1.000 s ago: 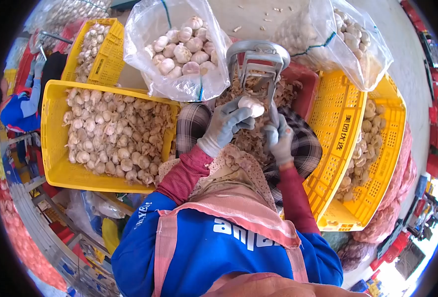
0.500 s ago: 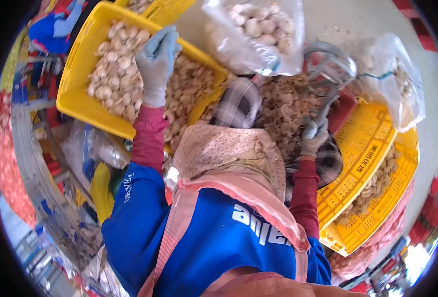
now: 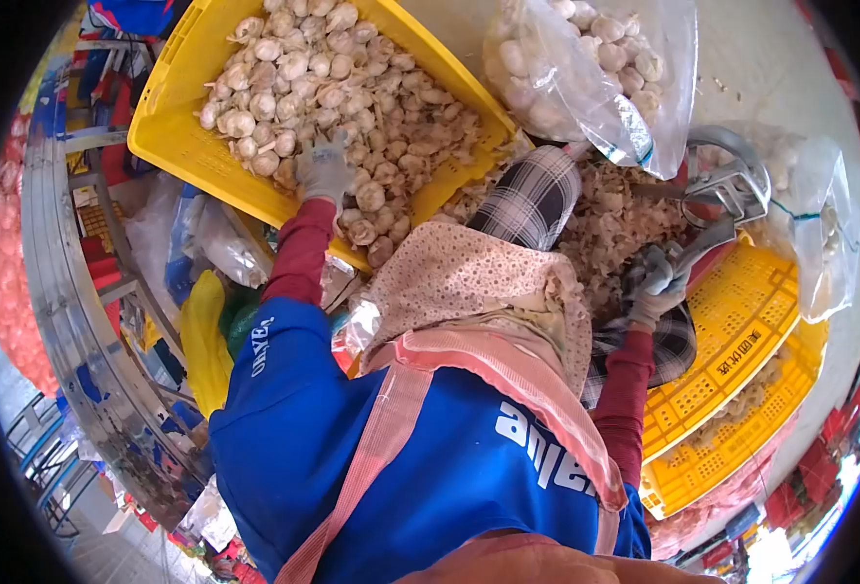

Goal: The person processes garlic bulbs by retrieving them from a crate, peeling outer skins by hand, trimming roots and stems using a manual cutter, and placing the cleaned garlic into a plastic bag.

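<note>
While garlic bulbs (image 3: 294, 68) lie heaped in a tilted-looking yellow crate (image 3: 179, 97) ahead and to the left, the person's gloved left hand (image 3: 327, 170) reaches down among them near the close edge, its fingers resting on the pile; whether they have closed around a bulb cannot be told. The gloved right hand (image 3: 656, 289) is wrapped around the lower handle of a grey metal tool (image 3: 708, 243), whose curved frame stands up beyond it. Between the knees, in plaid trousers (image 3: 537, 200), dry garlic skins (image 3: 605, 219) form a loose brown heap. Just past this heap stands a clear plastic bag (image 3: 571, 97) holding more bulbs, and another translucent bag (image 3: 824, 234) sits right of the tool. Two yellow perforated crates (image 3: 712, 350) lie close by the right knee, one overlapping the other, with black characters on the upper one. A dotted apron (image 3: 469, 273) covers the lap, below a blue top (image 3: 430, 438) with white lettering.
</note>
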`<state>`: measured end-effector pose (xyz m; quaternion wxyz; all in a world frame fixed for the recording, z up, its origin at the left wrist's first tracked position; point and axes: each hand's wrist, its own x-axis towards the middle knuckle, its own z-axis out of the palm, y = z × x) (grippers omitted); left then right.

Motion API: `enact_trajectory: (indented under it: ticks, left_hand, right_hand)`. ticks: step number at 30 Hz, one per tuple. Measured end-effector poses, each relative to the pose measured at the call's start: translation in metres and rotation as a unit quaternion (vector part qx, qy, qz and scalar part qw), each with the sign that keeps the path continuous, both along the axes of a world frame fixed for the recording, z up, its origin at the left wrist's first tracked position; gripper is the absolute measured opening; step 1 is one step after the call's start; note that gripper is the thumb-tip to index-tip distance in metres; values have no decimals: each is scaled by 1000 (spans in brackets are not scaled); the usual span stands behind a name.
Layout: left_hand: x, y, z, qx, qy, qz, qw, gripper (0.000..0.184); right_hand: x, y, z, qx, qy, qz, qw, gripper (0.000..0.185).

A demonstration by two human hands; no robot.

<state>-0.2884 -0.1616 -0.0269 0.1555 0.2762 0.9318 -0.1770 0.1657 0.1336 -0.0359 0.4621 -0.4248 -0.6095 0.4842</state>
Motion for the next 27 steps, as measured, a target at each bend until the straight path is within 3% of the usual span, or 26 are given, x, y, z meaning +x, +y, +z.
enact_trajectory:
  ticks: [2, 3, 6, 9, 10, 11, 12, 13, 15, 16, 17, 18, 20, 21, 22, 23, 24, 27]
  left_hand:
    - [-2, -2, 4, -13, -13, -7, 1000, 71]
    - [-1, -4, 5, -30, -29, -11, 999, 73]
    - [-8, 7, 40, -14, -121, 35, 992, 76]
    - [-19, -11, 27, 308, -140, 88, 937, 53]
    - [-9, 2, 53, 351, -303, 221, 858, 43]
    - [0, 6, 56, 455, -423, 258, 740, 42]
    - [6, 12, 58, 539, -528, 284, 591, 40]
    - [12, 31, 56, 558, -666, 237, 435, 42]
    - [51, 70, 69, 572, -741, 189, 297, 47]
    - [71, 86, 64, 592, -757, 165, 223, 48]
    - [93, 102, 69, 575, -781, 162, 181, 47]
    - [115, 116, 74, 555, -805, 159, 139, 46]
    - [160, 138, 87, 517, -818, 204, 148, 46]
    - [180, 148, 94, 497, -820, 202, 199, 51]
    - [198, 156, 92, 469, -824, 212, 239, 52]
    - [214, 159, 81, 449, -828, 213, 260, 52]
    - [228, 161, 71, 430, -831, 214, 281, 53]
    - [259, 160, 73, 389, -784, 190, 446, 54]
  right_hand:
    - [1, -2, -2, 113, -92, -18, 989, 37]
    - [1, -4, 0, 63, -72, -15, 995, 40]
    - [10, 2, -10, 96, -125, -7, 987, 41]
    - [10, -3, 2, 19, -82, 31, 996, 39]
    - [7, -7, 13, -32, -74, 30, 996, 35]
    - [8, -9, 18, -82, -65, 28, 994, 32]
    - [18, -4, 3, -86, -63, 37, 994, 26]
    - [17, -2, 2, -81, -75, 39, 993, 26]
    - [18, 0, 1, -60, -115, 40, 991, 25]
    - [16, -4, 17, -103, -115, 51, 987, 33]
    - [11, -12, 41, -82, -321, 0, 944, 46]
    - [-3, -31, 73, 103, -452, -68, 883, 54]
    - [-5, -45, 96, 293, -373, -67, 878, 57]
    - [-9, -56, 101, 309, -318, -72, 893, 55]
    - [-15, -72, 95, 140, -169, -43, 975, 54]
    - [-17, -81, 114, 123, -191, 12, 974, 55]
    - [-26, -84, 115, 56, -83, 62, 993, 56]
    - [-35, -84, 108, -150, 59, 108, 981, 47]
